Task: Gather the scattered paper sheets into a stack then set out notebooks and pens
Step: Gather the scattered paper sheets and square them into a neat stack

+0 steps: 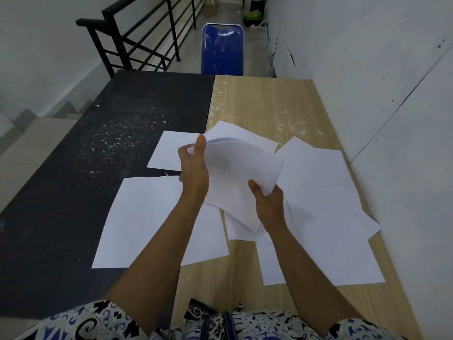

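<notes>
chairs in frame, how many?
1. A blue chair stands at the far end of the tables, past the seam between the black and wood tops. Others may sit out of view.

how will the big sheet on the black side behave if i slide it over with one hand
The sheet lies flat on the black tabletop, so it should slide easily and weigh almost nothing. It is probably floppy: the bundle held in the left hand and right hand already curves. Lifted by one edge, it would likely droop.
</notes>
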Action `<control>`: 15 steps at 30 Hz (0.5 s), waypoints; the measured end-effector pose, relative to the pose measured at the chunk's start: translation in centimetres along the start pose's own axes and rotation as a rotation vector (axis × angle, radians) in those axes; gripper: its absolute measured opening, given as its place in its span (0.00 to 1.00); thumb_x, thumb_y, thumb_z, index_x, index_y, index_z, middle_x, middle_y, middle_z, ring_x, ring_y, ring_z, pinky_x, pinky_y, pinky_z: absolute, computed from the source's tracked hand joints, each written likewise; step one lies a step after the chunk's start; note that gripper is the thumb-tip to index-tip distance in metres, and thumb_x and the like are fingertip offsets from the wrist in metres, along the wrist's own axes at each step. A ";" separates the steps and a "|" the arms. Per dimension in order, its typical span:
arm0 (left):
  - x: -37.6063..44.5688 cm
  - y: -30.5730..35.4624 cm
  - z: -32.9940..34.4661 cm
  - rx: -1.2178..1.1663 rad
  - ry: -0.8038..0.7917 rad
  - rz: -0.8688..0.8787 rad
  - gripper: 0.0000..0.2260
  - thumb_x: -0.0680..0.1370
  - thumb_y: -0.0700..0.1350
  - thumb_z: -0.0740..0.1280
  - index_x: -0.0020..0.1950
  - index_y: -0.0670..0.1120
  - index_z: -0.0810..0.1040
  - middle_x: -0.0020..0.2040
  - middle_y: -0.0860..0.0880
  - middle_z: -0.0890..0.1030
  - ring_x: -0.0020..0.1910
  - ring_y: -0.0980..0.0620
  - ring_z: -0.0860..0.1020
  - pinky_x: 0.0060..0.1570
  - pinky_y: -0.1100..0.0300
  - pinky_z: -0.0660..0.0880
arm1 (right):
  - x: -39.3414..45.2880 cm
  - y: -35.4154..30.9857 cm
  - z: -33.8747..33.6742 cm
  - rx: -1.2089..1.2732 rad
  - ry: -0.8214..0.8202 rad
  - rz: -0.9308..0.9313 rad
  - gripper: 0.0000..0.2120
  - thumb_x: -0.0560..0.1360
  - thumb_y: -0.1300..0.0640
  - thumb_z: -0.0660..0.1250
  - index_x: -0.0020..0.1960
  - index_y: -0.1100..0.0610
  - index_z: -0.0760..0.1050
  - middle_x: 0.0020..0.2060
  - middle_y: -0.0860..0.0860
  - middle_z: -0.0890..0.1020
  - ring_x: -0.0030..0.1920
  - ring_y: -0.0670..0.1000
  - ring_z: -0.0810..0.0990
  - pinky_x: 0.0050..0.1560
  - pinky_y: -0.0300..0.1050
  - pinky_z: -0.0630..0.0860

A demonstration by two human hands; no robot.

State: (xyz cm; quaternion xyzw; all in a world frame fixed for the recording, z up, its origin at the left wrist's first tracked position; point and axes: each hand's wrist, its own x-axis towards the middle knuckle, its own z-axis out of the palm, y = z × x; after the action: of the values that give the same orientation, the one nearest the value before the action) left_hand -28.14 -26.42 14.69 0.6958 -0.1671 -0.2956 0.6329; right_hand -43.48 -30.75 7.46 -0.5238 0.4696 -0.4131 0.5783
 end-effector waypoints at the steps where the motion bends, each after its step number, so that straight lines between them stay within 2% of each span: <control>1: 0.0 -0.1 -0.5 0.013 -0.041 0.075 0.25 0.72 0.67 0.62 0.62 0.54 0.65 0.60 0.48 0.74 0.58 0.48 0.74 0.55 0.53 0.76 | 0.1 -0.4 -0.2 0.006 -0.013 -0.004 0.08 0.75 0.55 0.71 0.54 0.51 0.78 0.47 0.47 0.83 0.49 0.46 0.82 0.49 0.40 0.80; 3: 0.3 -0.6 -1.9 0.064 -0.150 0.189 0.25 0.73 0.60 0.71 0.62 0.50 0.67 0.57 0.52 0.76 0.54 0.55 0.77 0.45 0.65 0.77 | 0.5 -1.0 -0.8 0.046 -0.022 0.004 0.08 0.75 0.57 0.71 0.52 0.51 0.78 0.46 0.44 0.83 0.47 0.42 0.82 0.46 0.34 0.79; 4: 0.6 -1.1 -2.7 0.118 -0.211 0.207 0.23 0.72 0.55 0.73 0.62 0.49 0.69 0.55 0.54 0.77 0.51 0.58 0.78 0.42 0.68 0.77 | 0.7 -1.3 -1.1 0.066 -0.017 0.011 0.07 0.75 0.58 0.71 0.52 0.51 0.78 0.46 0.44 0.83 0.47 0.41 0.82 0.45 0.34 0.78; 6: 1.1 -2.5 -4.3 0.244 -0.325 0.181 0.18 0.73 0.51 0.73 0.60 0.50 0.74 0.52 0.59 0.80 0.48 0.62 0.80 0.39 0.71 0.76 | 1.1 -1.6 -1.5 0.101 0.007 0.013 0.07 0.74 0.60 0.71 0.50 0.51 0.79 0.45 0.43 0.83 0.44 0.39 0.82 0.43 0.32 0.78; 8: 1.2 -3.8 -5.3 0.302 -0.402 0.107 0.13 0.75 0.52 0.71 0.58 0.52 0.77 0.50 0.59 0.81 0.48 0.59 0.81 0.39 0.69 0.75 | 1.2 -1.9 -1.7 0.126 0.019 0.024 0.08 0.73 0.61 0.73 0.50 0.52 0.79 0.45 0.45 0.84 0.45 0.41 0.83 0.45 0.35 0.79; 11: 0.7 -5.1 -5.5 0.239 -0.358 0.034 0.10 0.76 0.51 0.70 0.54 0.50 0.79 0.47 0.55 0.82 0.45 0.54 0.82 0.37 0.66 0.76 | 1.2 -1.7 -2.1 0.189 -0.026 0.088 0.15 0.71 0.63 0.74 0.58 0.59 0.79 0.52 0.54 0.84 0.52 0.53 0.84 0.53 0.49 0.80; 15: -0.3 -6.4 -5.8 0.177 -0.278 -0.019 0.08 0.75 0.50 0.71 0.51 0.49 0.79 0.46 0.53 0.83 0.42 0.53 0.82 0.36 0.64 0.75 | 0.3 -0.3 -2.7 0.189 -0.167 0.221 0.19 0.71 0.62 0.74 0.61 0.63 0.77 0.53 0.57 0.84 0.55 0.58 0.82 0.55 0.54 0.80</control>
State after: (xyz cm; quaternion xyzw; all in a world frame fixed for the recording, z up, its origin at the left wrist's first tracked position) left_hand -25.69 -20.78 8.62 0.7028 -0.2719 -0.3791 0.5370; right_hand -46.02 -31.68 7.74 -0.4448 0.4337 -0.3443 0.7040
